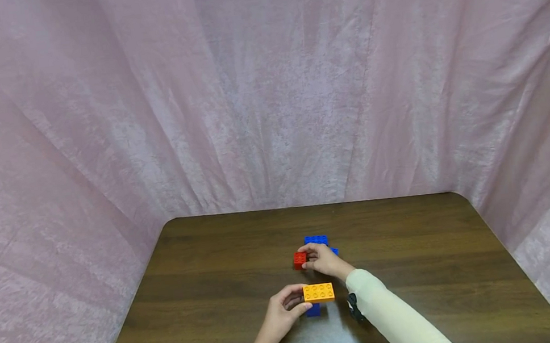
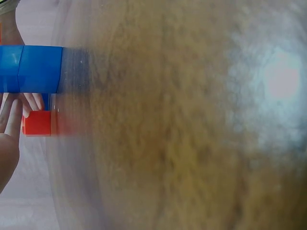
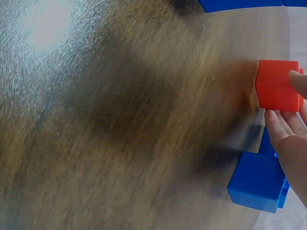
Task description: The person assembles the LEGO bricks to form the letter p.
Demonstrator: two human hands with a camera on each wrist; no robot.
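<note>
A yellow brick (image 1: 318, 292) lies on top of a stack of blue bricks (image 2: 41, 69) that stands on the table. My left hand (image 1: 282, 315) holds the yellow brick at its left end, thumb at the near side and fingers behind. Farther back, my right hand (image 1: 326, 261) pinches a small red brick (image 3: 279, 86) between thumb and fingers, low at the tabletop. Just beyond that hand are more blue bricks (image 1: 316, 240), partly hidden behind it. In the right wrist view, a blue brick (image 3: 256, 182) shows close beside the right fingers.
The brown wooden table (image 1: 215, 270) has rounded far corners. Pink curtains (image 1: 296, 89) hang behind it and at both sides. A dark device (image 1: 354, 306) is strapped to the right wrist, and the right forearm crosses the table's near right part.
</note>
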